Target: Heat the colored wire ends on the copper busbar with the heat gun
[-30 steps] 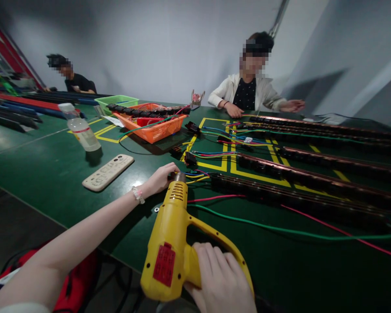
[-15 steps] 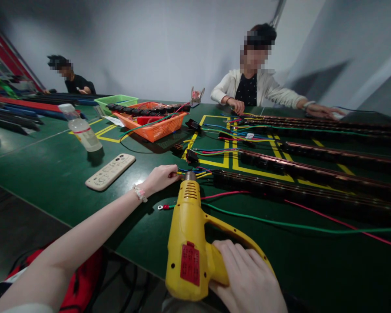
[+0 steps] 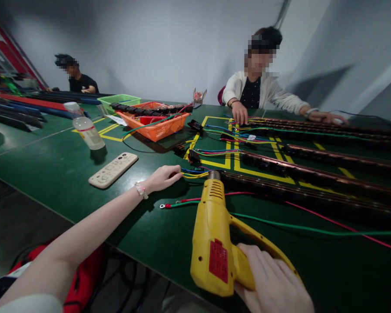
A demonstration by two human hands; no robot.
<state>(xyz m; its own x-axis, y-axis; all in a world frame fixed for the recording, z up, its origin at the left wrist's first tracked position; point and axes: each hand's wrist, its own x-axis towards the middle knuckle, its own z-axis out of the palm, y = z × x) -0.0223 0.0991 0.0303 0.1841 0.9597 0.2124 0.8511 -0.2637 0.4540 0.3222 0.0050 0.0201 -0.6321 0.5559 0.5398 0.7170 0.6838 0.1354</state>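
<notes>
My right hand [image 3: 275,278] is wrapped round the handle of a yellow heat gun [image 3: 213,234]. Its metal nozzle [image 3: 214,174] points away from me, close to the near end of a long black bar with copper strips [image 3: 263,187]. Yellow and blue wires [image 3: 197,174] run from that bar to my left hand [image 3: 165,177], which pinches their ends between thumb and fingers. Below them on the green table lie a green wire with a ring terminal [image 3: 171,205] and a red wire [image 3: 190,200].
A phone [image 3: 113,170] and a plastic bottle [image 3: 88,130] stand left of my hand. Behind are an orange basket [image 3: 154,130] and a green basket [image 3: 117,99]. More bars [image 3: 313,167] lie right. A co-worker [image 3: 254,87] sits opposite; another person [image 3: 80,82] sits far left.
The heat gun in my right hand has moved right, its nozzle shifting from near my left fingers towards the bar's end. My left hand still pinches the wires. The co-worker's hands have shifted slightly.
</notes>
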